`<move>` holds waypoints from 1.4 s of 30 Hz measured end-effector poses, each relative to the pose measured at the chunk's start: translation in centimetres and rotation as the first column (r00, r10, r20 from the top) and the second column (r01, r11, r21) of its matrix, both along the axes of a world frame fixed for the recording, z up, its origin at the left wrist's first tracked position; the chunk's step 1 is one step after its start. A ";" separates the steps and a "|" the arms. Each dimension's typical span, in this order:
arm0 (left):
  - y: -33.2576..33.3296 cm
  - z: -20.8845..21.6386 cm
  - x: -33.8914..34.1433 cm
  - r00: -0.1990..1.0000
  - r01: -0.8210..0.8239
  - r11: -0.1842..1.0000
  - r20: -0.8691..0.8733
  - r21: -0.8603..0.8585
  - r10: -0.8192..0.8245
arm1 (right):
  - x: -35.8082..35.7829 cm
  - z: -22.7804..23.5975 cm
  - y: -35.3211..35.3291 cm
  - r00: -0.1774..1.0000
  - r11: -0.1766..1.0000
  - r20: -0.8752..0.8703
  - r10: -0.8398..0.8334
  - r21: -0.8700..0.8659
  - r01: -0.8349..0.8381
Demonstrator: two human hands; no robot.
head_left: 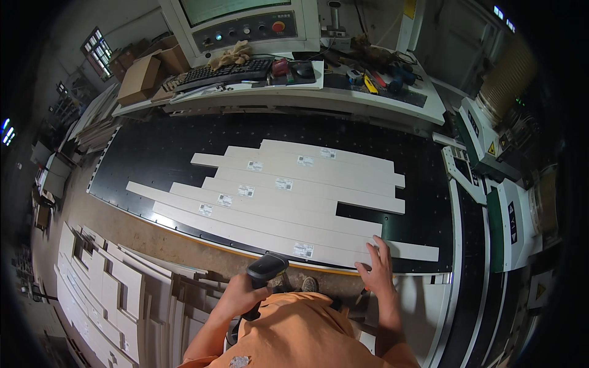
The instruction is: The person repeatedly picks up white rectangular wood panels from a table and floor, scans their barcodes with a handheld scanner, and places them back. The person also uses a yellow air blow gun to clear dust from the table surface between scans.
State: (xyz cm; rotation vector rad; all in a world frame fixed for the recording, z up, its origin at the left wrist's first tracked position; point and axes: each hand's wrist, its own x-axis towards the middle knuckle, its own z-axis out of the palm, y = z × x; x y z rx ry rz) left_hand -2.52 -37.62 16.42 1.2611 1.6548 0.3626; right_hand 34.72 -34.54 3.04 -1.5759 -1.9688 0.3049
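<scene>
In my left hand (238,297) is a black handheld barcode scanner (268,266), my fingers wrapped round its grip. Its head is over the near edge of the black machine bed (153,132). Long, narrow off-white boards (307,208) lie side by side on that bed, their ends staggered. Several carry a small white label with a square code; the nearest label (303,249) is ahead and right of the scanner. With fingers apart, my right hand (378,275) touches the front boards near their right side. Nothing shows between its thumb and fingers.
Behind the bed, a white desk (273,93) bears a keyboard (227,75), gloves (230,55) and tools below a control panel (245,34). Stacked boards (107,294) stand at lower left. White machine housings (514,227) line the right, beside a cardboard box (140,80) far left.
</scene>
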 end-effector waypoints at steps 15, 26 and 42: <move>5.0 -11.4 -2.5 0.874 -0.361 0.930 0.323 -0.066 0.362 | -5.6 -1.0 2.0 0.968 0.975 0.123 0.220 -0.041 -0.217; 9.4 -14.1 -3.7 0.762 -0.517 0.855 0.433 -0.040 0.482 | -6.3 -1.5 4.8 0.968 0.977 0.135 0.210 -0.005 -0.211; 9.4 -16.1 -3.7 0.612 -0.576 0.817 0.676 0.026 0.410 | -7.6 -1.6 5.4 0.951 0.978 0.231 0.204 -0.082 -0.190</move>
